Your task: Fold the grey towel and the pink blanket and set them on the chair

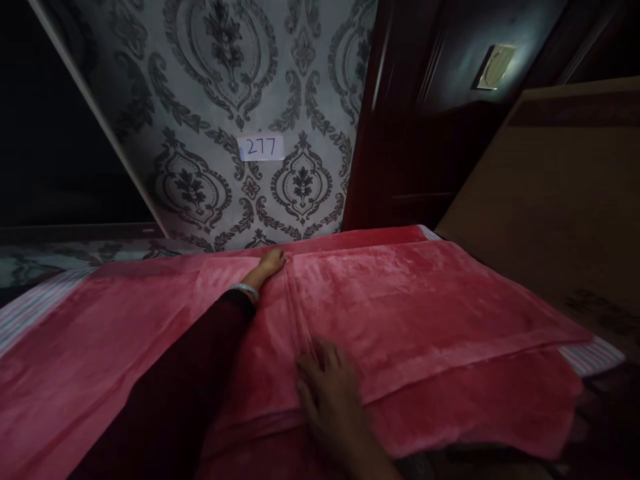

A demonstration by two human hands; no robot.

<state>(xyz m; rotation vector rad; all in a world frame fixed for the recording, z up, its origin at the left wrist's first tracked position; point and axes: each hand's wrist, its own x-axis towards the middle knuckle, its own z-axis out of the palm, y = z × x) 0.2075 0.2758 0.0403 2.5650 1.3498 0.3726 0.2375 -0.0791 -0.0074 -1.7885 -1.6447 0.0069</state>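
Note:
A large red plush cloth (410, 300) lies spread in layers, with a crease running from the far edge toward me. At the far end of this crease my left hand (273, 261), with a bracelet at the wrist below a dark sleeve, is closed on the cloth. My right hand (333, 393) is nearer to me, its bent fingers gathering the crease; it is slightly blurred. A stitched band crosses the cloth beside the right hand. Whether the cloth is a blanket or a garment does not show.
Striped fabric (43, 300) shows beneath the cloth at the left and right ends. Behind stands a patterned wall (225, 87) with a paper label (261, 147) reading 277. A dark screen (70, 133) is on the left, a large cardboard panel (560, 200) on the right.

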